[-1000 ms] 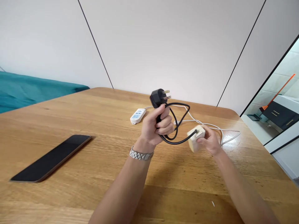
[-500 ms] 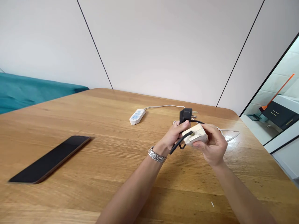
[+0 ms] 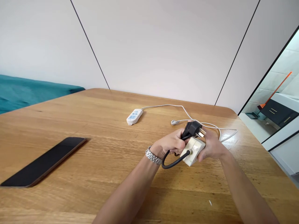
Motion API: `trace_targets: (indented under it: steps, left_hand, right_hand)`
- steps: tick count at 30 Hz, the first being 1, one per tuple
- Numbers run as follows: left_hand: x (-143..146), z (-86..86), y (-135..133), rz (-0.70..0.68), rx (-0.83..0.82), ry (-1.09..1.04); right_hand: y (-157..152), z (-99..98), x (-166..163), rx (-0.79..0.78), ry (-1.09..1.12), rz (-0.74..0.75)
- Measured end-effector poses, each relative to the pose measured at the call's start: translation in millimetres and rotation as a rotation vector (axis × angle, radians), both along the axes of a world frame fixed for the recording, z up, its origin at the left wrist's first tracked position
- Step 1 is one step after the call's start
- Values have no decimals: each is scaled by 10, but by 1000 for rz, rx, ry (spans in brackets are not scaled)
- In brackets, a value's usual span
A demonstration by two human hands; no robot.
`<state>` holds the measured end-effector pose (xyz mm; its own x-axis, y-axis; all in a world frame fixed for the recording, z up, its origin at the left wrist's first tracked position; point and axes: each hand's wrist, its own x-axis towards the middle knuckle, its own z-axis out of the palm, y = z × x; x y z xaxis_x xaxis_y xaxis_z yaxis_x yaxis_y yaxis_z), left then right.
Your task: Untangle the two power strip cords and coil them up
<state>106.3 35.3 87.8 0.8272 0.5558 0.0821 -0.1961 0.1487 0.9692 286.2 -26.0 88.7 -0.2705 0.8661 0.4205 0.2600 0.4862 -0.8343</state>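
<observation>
My left hand [image 3: 171, 142], with a metal watch at the wrist, is closed around a black cable [image 3: 171, 165] just behind its black three-pin plug [image 3: 193, 128]. The plug's prongs point right, over my other hand. In my right hand [image 3: 211, 146] is a cream-white power strip [image 3: 192, 150], seen end-on and tilted, with the black cable running out of its end. Most of the strip's body and the right fingers behind it are hidden. Beyond the hands, a small white power strip [image 3: 135, 116] lies on the table, its thin white cord ending in a white plug [image 3: 174, 122].
On the wooden table [image 3: 112, 149], a dark flat tablet-like device [image 3: 44, 161] lies at the left. A small white scrap [image 3: 210, 203] is near the front. Behind stands a white wall; a teal couch [image 3: 35, 93] is at far left, and a doorway opens at right.
The black plug has come down and right, its prongs now tilted downward. The cream-white strip has dropped and turned, and the white plug behind has come into view.
</observation>
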Motion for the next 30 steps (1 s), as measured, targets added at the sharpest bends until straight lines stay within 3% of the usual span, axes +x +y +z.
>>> trace_targets:
  steps: [3, 7, 11, 16, 18, 24, 28, 30]
  left_hand:
    - [69, 6, -49, -89, -22, 21]
    - [182, 39, -61, 90, -84, 2]
    - [248, 9, 21, 354, 14, -61]
    - [262, -90, 86, 301, 111, -104]
    - [290, -106, 68, 351, 119, -159]
    - [391, -63, -27, 481, 27, -307]
    - [361, -13, -62, 605, -5, -382]
    - [342, 12, -79, 600, -19, -346]
  right_hand:
    - [82, -96, 16, -45, 153, 19]
    - [173, -213, -35, -38, 248, -175]
    - [206, -269, -56, 39, 193, -412]
    - [191, -266, -1, 229, 92, -579]
    - [200, -268, 25, 284, 99, -632]
    - [253, -280, 94, 321, 189, -536]
    - [216, -247, 62, 318, 140, -466]
    - [190, -228, 15, 297, 90, -461]
